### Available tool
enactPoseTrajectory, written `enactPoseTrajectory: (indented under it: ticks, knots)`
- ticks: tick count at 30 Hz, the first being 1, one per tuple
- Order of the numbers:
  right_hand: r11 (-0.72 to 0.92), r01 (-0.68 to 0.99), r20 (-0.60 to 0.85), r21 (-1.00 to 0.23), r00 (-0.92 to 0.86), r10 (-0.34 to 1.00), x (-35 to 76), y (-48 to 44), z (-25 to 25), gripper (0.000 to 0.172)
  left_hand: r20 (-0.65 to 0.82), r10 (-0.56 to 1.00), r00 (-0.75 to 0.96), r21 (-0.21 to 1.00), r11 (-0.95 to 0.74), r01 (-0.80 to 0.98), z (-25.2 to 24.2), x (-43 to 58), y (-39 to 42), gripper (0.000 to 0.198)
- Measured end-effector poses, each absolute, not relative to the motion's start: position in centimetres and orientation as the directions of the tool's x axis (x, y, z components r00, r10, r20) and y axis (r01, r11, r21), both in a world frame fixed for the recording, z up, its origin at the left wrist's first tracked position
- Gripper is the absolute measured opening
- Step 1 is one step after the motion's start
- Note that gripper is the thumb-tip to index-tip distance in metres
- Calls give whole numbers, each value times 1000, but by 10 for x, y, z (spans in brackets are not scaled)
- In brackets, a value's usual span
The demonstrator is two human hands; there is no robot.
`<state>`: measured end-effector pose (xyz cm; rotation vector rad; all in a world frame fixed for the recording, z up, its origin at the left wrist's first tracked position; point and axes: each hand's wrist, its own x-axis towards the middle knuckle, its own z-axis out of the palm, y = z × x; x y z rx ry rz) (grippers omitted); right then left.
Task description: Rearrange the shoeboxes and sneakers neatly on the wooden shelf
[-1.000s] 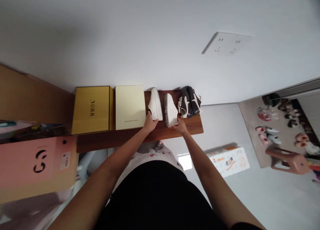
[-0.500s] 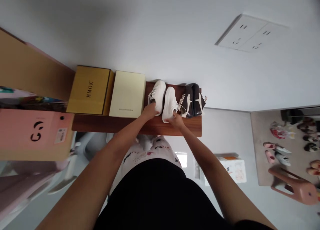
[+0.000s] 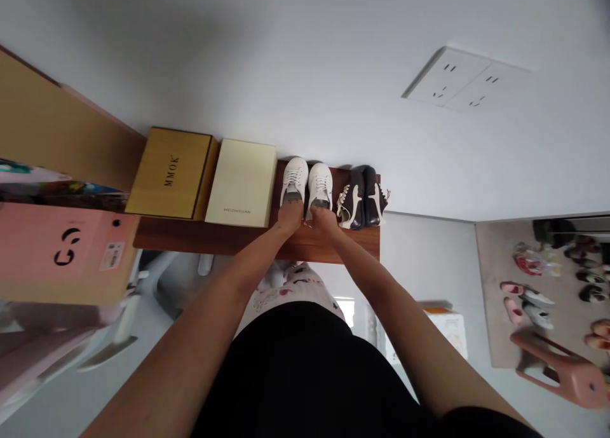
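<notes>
Home entryway: wooden shoe shelf (image 3: 248,242), shoeboxes (image 3: 242,182), floor mat of shoes (image 3: 548,285)

Bare forearms, sleeveless; black top above white bottoms with pink-and-dark print.

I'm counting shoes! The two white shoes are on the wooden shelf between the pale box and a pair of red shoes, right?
Nearly. In the head view the white shoes do stand on the wooden shelf beside the pale box, but the pair on their other side is dark with white trim, not red. The left hand and right hand are at the white shoes' heels.
</notes>
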<state>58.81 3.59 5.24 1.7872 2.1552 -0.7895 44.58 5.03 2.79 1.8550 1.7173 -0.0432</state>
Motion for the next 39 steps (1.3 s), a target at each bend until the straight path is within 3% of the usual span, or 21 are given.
enactPoseTrajectory:
  ticks: [8, 13, 19, 23, 26, 30, 32, 34, 37, 39]
  knots:
    - [120, 964, -518, -238, -231, 823, 580, 43, 37, 35, -379, 920, 96, 378, 60, 924, 19, 446, 52, 30]
    - [147, 960, -496, -237, -250, 831, 575, 48, 29, 29, -388, 914, 114, 367, 40, 929, 13, 448, 52, 32]
    - [140, 956, -480, -259, -253, 840, 569, 44, 22, 27, -390, 920, 36, 404, 136, 904, 5, 449, 45, 30]
    - [128, 947, -331, -295, -227, 916, 570, 31, 25, 30, -350, 937, 22, 461, 151, 875, 12, 446, 40, 35]
    - [74, 916, -182, -395, -157, 971, 598, 11, 30, 31, -235, 972, 17, 523, 112, 845, 24, 451, 35, 39]
    - [-188, 849, -34, -493, 197, 980, 680, -18, 28, 36, -117, 968, 224, 644, -97, 759, 32, 482, 21, 40]
    - [-401, 788, -43, -467, 433, 900, 726, -23, 22, 44, -170, 917, 361, 706, -143, 694, 28, 511, 15, 39]
    - [-546, 731, -185, -409, 520, 834, 762, -22, 14, 54, -302, 865, 401, 715, -72, 695, 21, 544, 11, 40]
    - [-571, 709, -396, -413, 425, 814, 788, -15, 3, 52, -512, 781, 359, 617, 44, 785, 10, 583, 15, 46]
    - [-517, 722, -405, -459, 348, 845, 791, -11, 0, 45, -565, 762, 316, 526, 37, 850, 6, 596, 21, 47]
